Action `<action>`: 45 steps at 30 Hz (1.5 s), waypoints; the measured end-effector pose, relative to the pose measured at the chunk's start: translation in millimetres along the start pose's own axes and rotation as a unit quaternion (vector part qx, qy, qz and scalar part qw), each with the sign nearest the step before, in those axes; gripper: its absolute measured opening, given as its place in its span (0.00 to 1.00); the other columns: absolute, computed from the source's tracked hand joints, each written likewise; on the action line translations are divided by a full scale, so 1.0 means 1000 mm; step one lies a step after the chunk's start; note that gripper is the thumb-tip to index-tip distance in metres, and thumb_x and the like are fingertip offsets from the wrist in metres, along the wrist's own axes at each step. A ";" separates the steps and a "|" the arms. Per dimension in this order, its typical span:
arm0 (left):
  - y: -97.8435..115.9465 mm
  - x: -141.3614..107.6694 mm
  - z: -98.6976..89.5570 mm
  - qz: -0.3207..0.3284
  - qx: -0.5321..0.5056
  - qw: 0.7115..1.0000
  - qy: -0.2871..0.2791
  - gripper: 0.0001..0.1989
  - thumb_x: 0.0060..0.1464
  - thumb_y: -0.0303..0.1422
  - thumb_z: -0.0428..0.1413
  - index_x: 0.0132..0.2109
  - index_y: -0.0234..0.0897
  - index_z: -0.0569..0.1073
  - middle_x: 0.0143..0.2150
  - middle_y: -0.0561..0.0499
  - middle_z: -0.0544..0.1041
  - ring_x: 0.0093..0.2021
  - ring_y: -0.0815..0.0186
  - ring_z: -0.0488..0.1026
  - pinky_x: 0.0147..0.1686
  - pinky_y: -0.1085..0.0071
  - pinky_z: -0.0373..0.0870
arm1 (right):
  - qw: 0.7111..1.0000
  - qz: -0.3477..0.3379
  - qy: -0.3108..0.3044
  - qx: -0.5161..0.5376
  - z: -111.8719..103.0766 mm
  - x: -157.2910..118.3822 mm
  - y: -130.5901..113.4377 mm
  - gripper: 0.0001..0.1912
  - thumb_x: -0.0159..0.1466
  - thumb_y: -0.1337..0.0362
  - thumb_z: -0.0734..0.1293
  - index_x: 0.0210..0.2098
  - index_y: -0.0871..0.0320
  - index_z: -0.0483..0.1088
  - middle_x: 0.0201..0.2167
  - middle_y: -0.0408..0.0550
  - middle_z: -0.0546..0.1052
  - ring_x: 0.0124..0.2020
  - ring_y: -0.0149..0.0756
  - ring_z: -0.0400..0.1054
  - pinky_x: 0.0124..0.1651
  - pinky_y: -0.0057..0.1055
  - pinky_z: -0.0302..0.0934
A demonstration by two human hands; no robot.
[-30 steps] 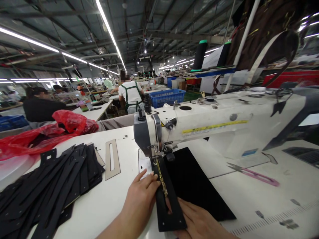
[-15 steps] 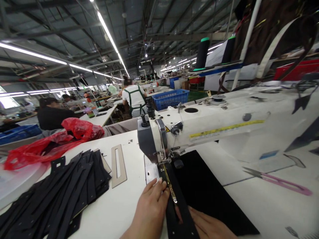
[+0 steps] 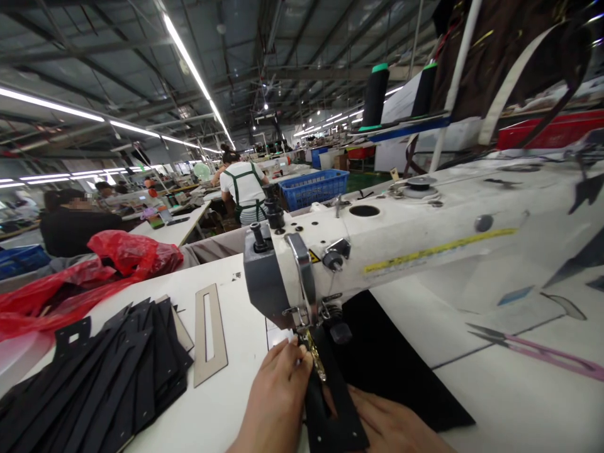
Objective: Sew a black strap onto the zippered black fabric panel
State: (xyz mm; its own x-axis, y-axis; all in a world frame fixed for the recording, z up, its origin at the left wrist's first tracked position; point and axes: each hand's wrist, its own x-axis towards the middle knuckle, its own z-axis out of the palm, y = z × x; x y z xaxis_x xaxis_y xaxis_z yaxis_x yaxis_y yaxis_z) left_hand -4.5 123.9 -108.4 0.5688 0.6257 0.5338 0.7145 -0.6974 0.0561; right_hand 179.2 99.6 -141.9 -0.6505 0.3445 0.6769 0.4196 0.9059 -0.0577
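My left hand (image 3: 278, 402) lies flat on the white table (image 3: 509, 402), palm down, fingers together, fingertips (image 3: 295, 348) pressing the left edge of a black slotted strip (image 3: 337, 415) just in front of the presser foot (image 3: 306, 327). My right hand (image 3: 391, 428) lies flat too, open, on the strip's right side and partly on the black fabric panel (image 3: 401, 384) under it; its fingers run beneath the strip's slot. Neither hand grips anything; both press down, w/ the strip between them. A gold zipper (image 3: 315, 358) runs along the strip's middle, up to the needle area. The strip sits under the head of the white sewing machine (image 3: 415, 245), which stretches off to the right.

To my right, pink thread snips (image 3: 538, 353) lie on the table, well apart from my hands. To my left, a tan slotted template (image 3: 210, 333) lies flat, and beside it a heap of black cut strips (image 3: 104, 371). Behind that, a red plastic bag (image 3: 108, 258). 2 dark thread cones (image 3: 377, 94) stand on a rack above the machine. Further back, a blue basket (image 3: 314, 187), and a person in a green-strapped apron (image 3: 243, 185) at another table, facing away; another person in black (image 3: 73, 223) sits at far left.
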 end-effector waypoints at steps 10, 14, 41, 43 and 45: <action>-0.002 -0.002 0.009 -0.034 -0.016 0.999 -0.011 0.10 0.55 0.24 0.47 0.42 0.36 0.71 0.42 0.42 0.72 0.47 0.58 0.70 0.46 0.60 0.71 | 0.997 0.069 0.029 0.006 -0.018 0.017 0.006 0.16 0.66 0.71 0.52 0.37 0.61 0.71 0.33 0.51 0.76 0.37 0.36 0.69 0.42 0.30 0.66; -0.001 -0.003 0.011 -0.044 -0.007 0.999 0.006 0.11 0.54 0.23 0.47 0.40 0.36 0.72 0.40 0.43 0.73 0.43 0.58 0.71 0.49 0.57 0.69 | 0.989 0.144 -0.031 -0.008 -0.030 0.036 0.017 0.12 0.61 0.73 0.56 0.36 0.61 0.70 0.33 0.53 0.73 0.39 0.42 0.67 0.42 0.38 0.64; 0.012 -0.003 -0.012 -0.139 -0.038 0.983 -0.111 0.09 0.48 0.25 0.50 0.37 0.35 0.72 0.37 0.45 0.70 0.39 0.59 0.65 0.42 0.59 0.63 | 0.969 0.089 -0.231 -0.025 -0.007 0.054 0.050 0.11 0.55 0.73 0.59 0.37 0.60 0.65 0.35 0.50 0.72 0.38 0.37 0.67 0.39 0.28 0.61; 0.012 -0.003 -0.011 -0.133 -0.036 0.984 -0.110 0.08 0.49 0.26 0.50 0.37 0.34 0.71 0.37 0.45 0.70 0.38 0.59 0.65 0.42 0.60 0.63 | 0.971 0.063 -0.217 -0.074 0.000 0.051 0.051 0.10 0.56 0.75 0.58 0.36 0.59 0.66 0.32 0.50 0.72 0.33 0.37 0.68 0.34 0.28 0.61; 0.011 -0.003 -0.011 -0.130 -0.034 0.985 -0.111 0.07 0.50 0.26 0.50 0.36 0.34 0.71 0.37 0.45 0.70 0.38 0.59 0.65 0.42 0.60 0.63 | 0.971 0.060 -0.206 -0.102 0.004 0.048 0.050 0.12 0.55 0.78 0.57 0.33 0.59 0.67 0.30 0.51 0.73 0.31 0.39 0.68 0.31 0.30 0.61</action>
State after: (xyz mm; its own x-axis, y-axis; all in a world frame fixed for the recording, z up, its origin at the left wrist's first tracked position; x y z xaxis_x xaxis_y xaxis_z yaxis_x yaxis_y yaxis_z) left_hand -2.7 110.6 -100.6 0.4505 0.8420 0.2969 0.8229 -0.5206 0.2279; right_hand 165.9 162.3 -115.5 -0.7695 0.5524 0.3203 0.5979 0.7995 0.0574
